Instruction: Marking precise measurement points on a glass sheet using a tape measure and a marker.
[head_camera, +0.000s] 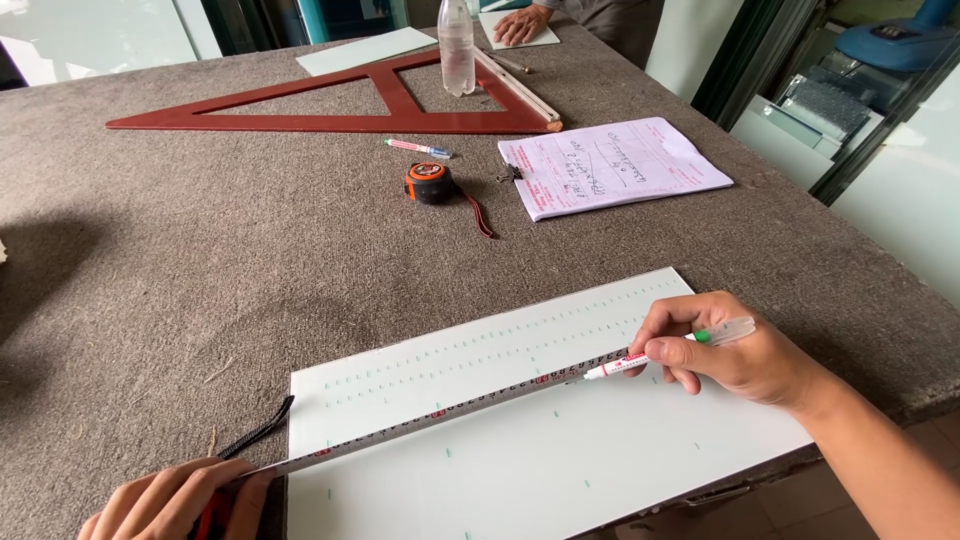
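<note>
Nearest the lens, bottom left: left hand (170, 503), fingers curled tight over the red-and-black case of a tape measure, black wrist loop (258, 437) trailing off onto the felt. From that fist, a steel measuring tape blade (450, 408) pulled out flat across a pale, glossy white rectangular sheet (560, 470), long axis running from lower left up to the right, ending just under the other hand. Right hand (728, 352) at the far end of the blade, fingers pinched shut around a slim white marker pen with green cap end (665, 350), tip down beside the blade's edge, touching or nearly touching the sheet; exact contact too small to tell. Hands well apart, one at each end of the tape. Rows of small green tick marks dotted along the sheet above and below the blade.

Underneath, a coarse grey-brown felt tabletop (200, 260), fibrous and matte. Farther off: an orange-and-black second tape measure (430, 182), a spare marker pen (418, 148), a clipboard of pink-lined paper (612, 165), a large red-brown wooden set-square triangle (340, 105), a clear plastic bottle (456, 48) standing upright. At the far edge, another person's hand (520, 24) resting on a white sheet.
</note>
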